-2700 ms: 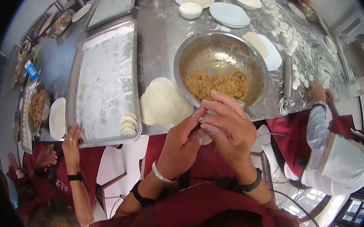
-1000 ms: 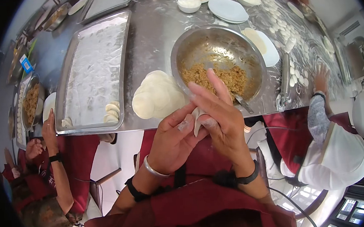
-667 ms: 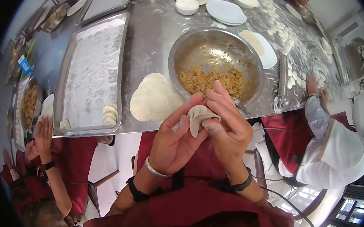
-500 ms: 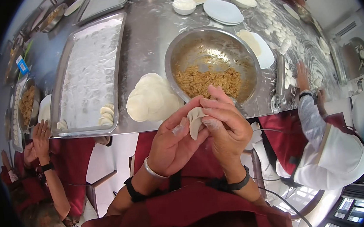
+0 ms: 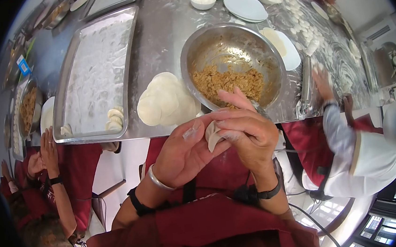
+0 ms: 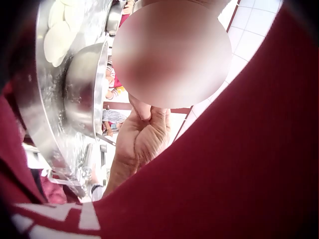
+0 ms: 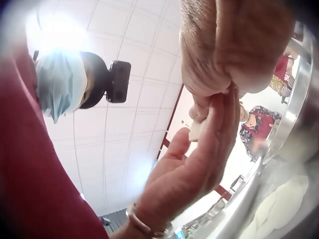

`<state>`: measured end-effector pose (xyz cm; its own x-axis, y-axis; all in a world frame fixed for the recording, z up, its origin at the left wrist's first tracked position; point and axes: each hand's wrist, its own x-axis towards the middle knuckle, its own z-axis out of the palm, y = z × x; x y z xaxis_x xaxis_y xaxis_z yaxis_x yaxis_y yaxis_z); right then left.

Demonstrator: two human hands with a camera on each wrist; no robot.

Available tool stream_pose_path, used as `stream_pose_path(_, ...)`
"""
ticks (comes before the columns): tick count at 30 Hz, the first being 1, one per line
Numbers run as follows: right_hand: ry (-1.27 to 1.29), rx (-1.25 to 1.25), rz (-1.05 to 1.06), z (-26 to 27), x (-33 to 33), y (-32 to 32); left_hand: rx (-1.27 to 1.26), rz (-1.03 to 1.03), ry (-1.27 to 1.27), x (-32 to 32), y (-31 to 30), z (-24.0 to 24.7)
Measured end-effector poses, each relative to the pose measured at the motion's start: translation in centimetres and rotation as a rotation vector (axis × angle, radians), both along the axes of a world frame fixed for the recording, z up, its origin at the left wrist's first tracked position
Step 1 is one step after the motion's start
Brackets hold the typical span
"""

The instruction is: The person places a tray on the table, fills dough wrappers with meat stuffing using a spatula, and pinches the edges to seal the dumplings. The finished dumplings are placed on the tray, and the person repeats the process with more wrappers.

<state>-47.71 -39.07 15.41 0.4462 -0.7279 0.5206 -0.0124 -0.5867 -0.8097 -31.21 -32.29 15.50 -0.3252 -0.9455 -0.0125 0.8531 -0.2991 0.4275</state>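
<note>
A folded piece of white dough is held between both hands, just in front of the table's edge. My left hand supports it on its fingers, the thumb lying along its left side. My right hand pinches its right edge between thumb and fingers. In the right wrist view a bit of the dough shows between the hands; the left wrist view shows my right hand but not the dough. Behind the hands stands a steel bowl of brown minced filling. Left of it lie overlapping round wrappers.
A floured metal tray at left holds several folded dumplings near its front corner. White plates and a bowl of flour stand farther back. Dough pieces lie at right. Other people stand on both sides.
Compared with the earliest frame, the dough shows more between my hands, and it has turned slightly as my right fingers shifted along its edge. The hand of the person at left has left the tray.
</note>
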Motion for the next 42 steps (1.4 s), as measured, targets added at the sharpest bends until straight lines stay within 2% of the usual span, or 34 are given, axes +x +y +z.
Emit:
stream_pose_path(3, 0.076, -0.01, 0.02, 0.3, -0.2, -0.1, 0.024, -0.016, -0.038, 0.4, 0.0, -0.1)
stream_pose_path(6, 0.044, 0.067, 0.006, 0.6, 0.4, -0.1, 0.055, -0.045, -0.077, 1.0, 0.1, -0.3)
stream_pose_path(9, 0.07, 0.04, 0.068, 1.3, 0.4, -0.2, 0.063, -0.107, -0.12, 1.5, 0.0, -0.2)
stream_pose_path(12, 0.202, -0.044, 0.236, 1.9, 0.0, -1.0, 0.092, -0.144, -0.18, 1.5, 0.0, 0.6)
stream_pose_path(15, 0.169, -0.049, 0.237, 0.8, -0.2, -1.0, 0.132, -0.152, -0.228, 1.5, 0.0, 0.8)
stream_pose_path(17, 0.187, -0.081, 0.209, 1.1, -0.1, -0.9, 0.161, -0.145, -0.253, 1.5, -0.1, 0.8)
stream_pose_path(20, 0.216, -0.105, 0.137, 1.5, 0.3, -0.5, 0.068, -0.116, -0.219, 1.7, -0.3, 0.2)
stream_pose_path(21, 0.223, -0.114, 0.103, 1.6, 0.4, -0.4, -0.008, -0.077, -0.301, 1.6, -0.4, 0.3)
stream_pose_path(23, 0.038, -0.026, -0.013, 0.6, 0.6, -0.1, -0.164, 0.005, -0.461, 1.0, -0.4, 0.9)
stream_pose_path(24, -0.057, 0.018, -0.067, 0.3, 0.9, 0.1, -0.162, 0.045, -0.486, 0.8, -0.3, 0.9)
stream_pose_path(27, -0.083, 0.032, -0.166, 0.6, 2.0, 0.8, -0.126, 0.157, -0.557, 0.2, 0.4, 0.2)
stream_pose_path(29, -0.043, 0.001, -0.142, 0.8, 2.0, 0.8, -0.069, 0.217, -0.594, -0.3, 0.7, -0.6)
stream_pose_path(35, 0.014, -0.047, -0.118, 0.1, 1.3, 0.8, -0.116, 0.236, -0.624, -0.4, 0.8, -0.6)
stream_pose_path(38, 0.011, -0.045, -0.145, 0.4, 1.5, 0.9, -0.071, 0.24, -0.72, 0.0, 0.9, -1.0)
stream_pose_path(41, 0.027, -0.059, -0.128, 1.2, 1.9, 1.0, -0.127, 0.318, -0.714, -0.1, 1.0, -1.5)
stream_pose_path(42, 0.039, -0.066, -0.112, 1.3, 1.9, 1.0, -0.128, 0.277, -0.806, 0.1, 1.0, -1.4)
